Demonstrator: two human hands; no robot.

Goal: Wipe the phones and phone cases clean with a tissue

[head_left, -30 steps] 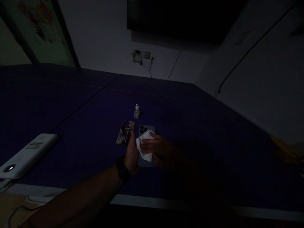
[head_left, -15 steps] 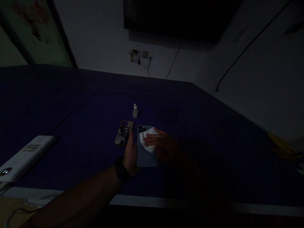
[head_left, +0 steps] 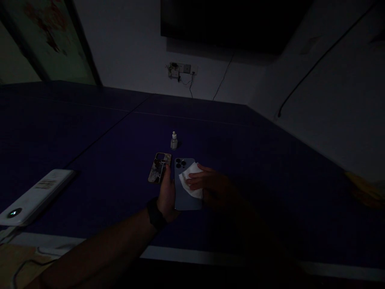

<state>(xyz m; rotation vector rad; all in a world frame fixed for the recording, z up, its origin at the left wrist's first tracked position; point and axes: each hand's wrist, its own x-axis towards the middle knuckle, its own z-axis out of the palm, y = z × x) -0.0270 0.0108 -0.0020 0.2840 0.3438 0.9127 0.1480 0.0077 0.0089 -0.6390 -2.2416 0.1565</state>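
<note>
My left hand [head_left: 168,196], with a dark watch [head_left: 155,214] on its wrist, grips a blue-grey smartphone [head_left: 187,204] by its left edge. The phone's back and its camera lenses face me. A white wipe [head_left: 192,180] lies against the back, pressed there by the fingers of my right hand [head_left: 212,184]. Left of the phone, on the dark blue surface, is a patterned phone case [head_left: 156,171], partly behind my left thumb. A small dropper bottle [head_left: 173,142] with a white top stands upright beyond the case.
A white power bank [head_left: 39,196] with a lit display and a cable lies at the left. Something yellow [head_left: 363,186] sits at the far right. Behind the tabletop [head_left: 120,140] are a wall with sockets [head_left: 182,69] and a dark screen [head_left: 228,24].
The wipe and my right fingers have slid slightly down the phone's back, uncovering more of the camera lenses. My left hand keeps its grip. The whole view has shifted a little.
</note>
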